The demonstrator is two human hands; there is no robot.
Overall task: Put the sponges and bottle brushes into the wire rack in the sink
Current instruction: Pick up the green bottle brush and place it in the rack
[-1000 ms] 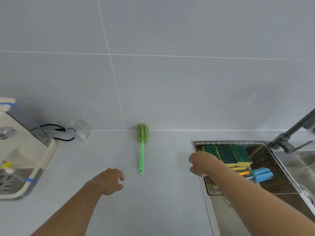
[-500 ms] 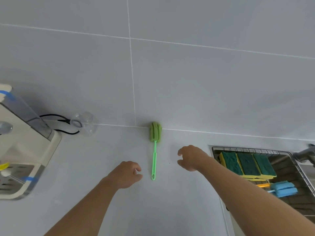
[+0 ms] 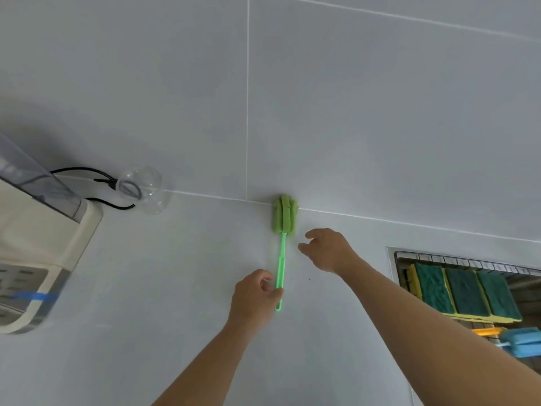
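Note:
A green bottle brush (image 3: 285, 213) lies on the white counter, its sponge head against the wall and its thin handle pointing toward me. My left hand (image 3: 254, 297) pinches the lower end of that handle between thumb and fingers. To the right of the brush head, my right hand (image 3: 328, 250) hovers with fingers apart, holding nothing. At the right edge, the wire rack (image 3: 439, 256) in the sink holds three green-and-yellow sponges (image 3: 465, 291) standing side by side. A blue bottle brush (image 3: 521, 341) and an orange handle (image 3: 486, 331) lie in it too.
A cream appliance (image 3: 38, 244) with a clear tank stands at the left edge. Behind it, a clear glass cup (image 3: 143, 190) lies by the wall with a black cable (image 3: 87, 171). The grey tiled wall closes off the back of the counter.
My left hand moved right and closed on the brush handle. My right hand left the rack and travelled left to beside the brush head. The view shifted left and up.

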